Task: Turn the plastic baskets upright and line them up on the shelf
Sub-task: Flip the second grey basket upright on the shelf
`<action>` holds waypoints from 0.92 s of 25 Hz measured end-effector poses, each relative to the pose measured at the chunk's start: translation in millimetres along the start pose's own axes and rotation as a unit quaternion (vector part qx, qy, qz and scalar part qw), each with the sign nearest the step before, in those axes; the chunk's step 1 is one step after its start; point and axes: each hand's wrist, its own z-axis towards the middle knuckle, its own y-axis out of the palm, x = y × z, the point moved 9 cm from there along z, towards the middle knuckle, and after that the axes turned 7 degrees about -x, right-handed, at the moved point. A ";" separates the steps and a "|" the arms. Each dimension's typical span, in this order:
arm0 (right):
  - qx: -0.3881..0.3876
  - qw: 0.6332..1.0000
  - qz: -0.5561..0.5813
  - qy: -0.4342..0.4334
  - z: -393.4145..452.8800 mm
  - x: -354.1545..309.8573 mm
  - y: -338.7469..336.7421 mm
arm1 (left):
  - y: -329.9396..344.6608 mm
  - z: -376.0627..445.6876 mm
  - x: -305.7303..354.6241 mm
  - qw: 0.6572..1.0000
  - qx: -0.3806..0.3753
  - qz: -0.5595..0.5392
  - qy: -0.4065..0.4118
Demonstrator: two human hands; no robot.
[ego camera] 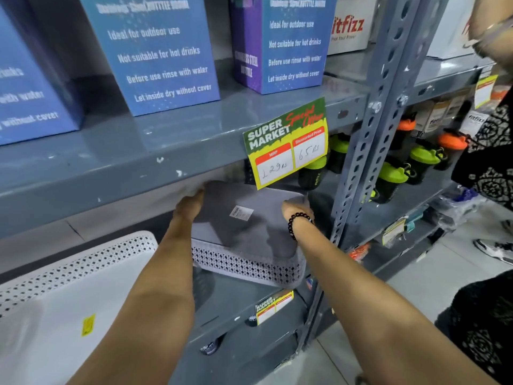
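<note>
The grey basket (249,232) lies bottom-up on the middle shelf (227,304), right of the white basket (69,276). The left hand (191,204) and right hand (294,208) each pinch a far corner. Tipped carelessly, it could strike the price card (287,143) overhead.

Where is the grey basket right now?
The grey plastic basket sits bottom-up, mid-frame on the lower grey metal shelf, held between both hands, just under the green-and-yellow price card.
</note>
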 end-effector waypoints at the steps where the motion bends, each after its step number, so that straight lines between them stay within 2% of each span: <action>1: 0.008 0.999 0.024 -0.021 -5.4 -4.0 -1.9 | -5.9 -5.1 -3.2 1.000 0.022 0.001 -0.002; 3: 0.027 0.990 0.103 -0.089 -23.9 -17.6 -10.2 | -27.3 -22.0 -12.2 0.996 0.081 -0.046 -0.007; 6: 0.061 0.937 0.268 -0.216 -58.7 -39.3 -36.0 | -68.8 -47.2 -28.7 0.936 0.199 -0.285 0.046; 8: 0.051 0.906 0.347 -0.236 -75.0 -34.9 -45.7 | -81.8 -72.3 -44.2 0.882 0.218 -0.406 0.094; 9: 0.026 0.896 0.381 -0.225 -78.0 -28.4 -44.8 | -83.8 -80.0 -64.0 0.849 0.220 -0.473 0.081; 10: 0.003 0.896 0.395 -0.203 -78.2 -20.4 -42.1 | -79.7 -85.4 -78.4 0.840 0.197 -0.501 0.068; 12: -0.036 0.911 0.384 -0.147 -77.2 0.2 -34.4 | -69.4 -92.9 -100.1 0.872 0.142 -0.467 0.040; 14: -0.031 0.928 0.356 -0.105 -72.1 19.8 -32.0 | -62.8 -103.5 -108.8 0.926 0.109 -0.363 0.006; 17: -0.013 0.958 0.267 -0.100 -66.3 30.1 -34.5 | -70.9 -116.7 -95.4 0.974 0.139 -0.176 -0.012; 18: -0.007 0.966 0.238 -0.104 -67.2 29.3 -35.9 | -73.0 -123.8 -87.1 0.984 0.155 -0.082 -0.022; 20: 0.007 0.979 0.167 -0.115 -62.2 28.6 -37.6 | -70.9 -139.6 -74.0 0.982 0.179 0.058 -0.026; 23: 0.054 0.987 0.102 -0.109 -57.8 34.6 -40.6 | -53.7 -151.7 -76.8 0.976 0.172 0.129 -0.022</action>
